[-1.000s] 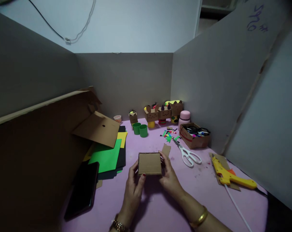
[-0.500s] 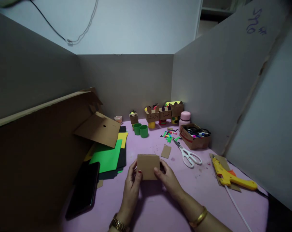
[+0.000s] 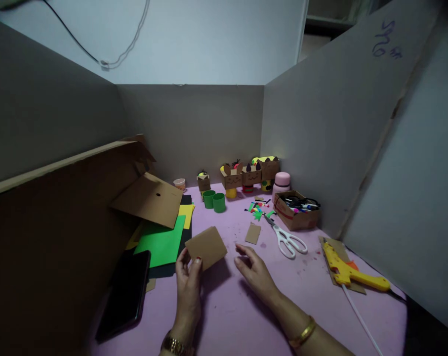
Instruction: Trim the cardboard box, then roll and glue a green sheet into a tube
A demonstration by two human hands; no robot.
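Brown cardboard piece (image 3: 207, 246) tilts left of the scissors (image 3: 287, 240), pinched at one side by the left hand (image 3: 188, 283); the right hand (image 3: 260, 278), nearer the scissors, hangs empty, fingers loosely spread. With no second support, the piece could swing or drop if that pinch loosens.

Card (image 3: 209, 248): plain brown cardboard, four-sided, straight edges, broad face unmarked and showing to the viewer. Pinched at its left, near corner in the left hand (image 3: 188, 284), thumb laid on the face. Held up off the table (image 3: 224, 321), turned askew, far and right edges free, shadow below. Thickness hard to tell
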